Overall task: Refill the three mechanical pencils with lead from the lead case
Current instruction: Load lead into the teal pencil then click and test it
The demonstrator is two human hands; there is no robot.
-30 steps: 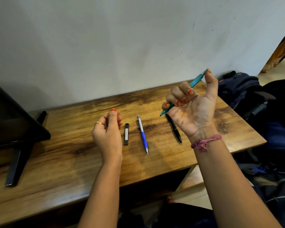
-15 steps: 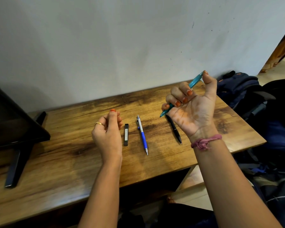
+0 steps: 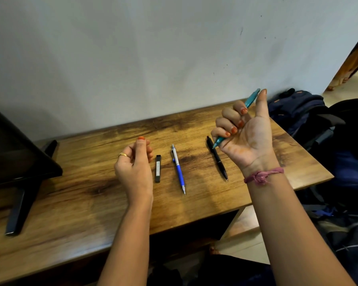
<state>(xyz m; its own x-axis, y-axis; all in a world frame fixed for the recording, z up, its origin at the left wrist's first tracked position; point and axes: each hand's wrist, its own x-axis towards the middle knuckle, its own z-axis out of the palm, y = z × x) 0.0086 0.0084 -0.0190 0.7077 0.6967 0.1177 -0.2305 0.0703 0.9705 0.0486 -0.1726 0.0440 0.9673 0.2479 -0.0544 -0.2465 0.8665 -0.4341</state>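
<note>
My right hand (image 3: pixel 246 139) is raised above the desk's right part and grips a teal mechanical pencil (image 3: pixel 252 100). Its tip points down-left, and my thumb lies by its top end. My left hand (image 3: pixel 133 166) hovers left of centre with its fingers curled and the thumb resting on them; I see nothing in it. A slim black lead case (image 3: pixel 158 168) lies on the wooden desk (image 3: pixel 81 203) just right of that hand. To its right lie a blue-and-silver mechanical pencil (image 3: pixel 179 172) and then a black mechanical pencil (image 3: pixel 217 159).
A black monitor on its stand (image 3: pixel 19 203) takes up the desk's left end. A dark blue backpack (image 3: pixel 298 108) and other bags sit past the desk's right edge. A white wall stands close behind the desk.
My right hand has drifted slightly to the right with the teal pencil. The left hand and the things on the desk have not moved.
</note>
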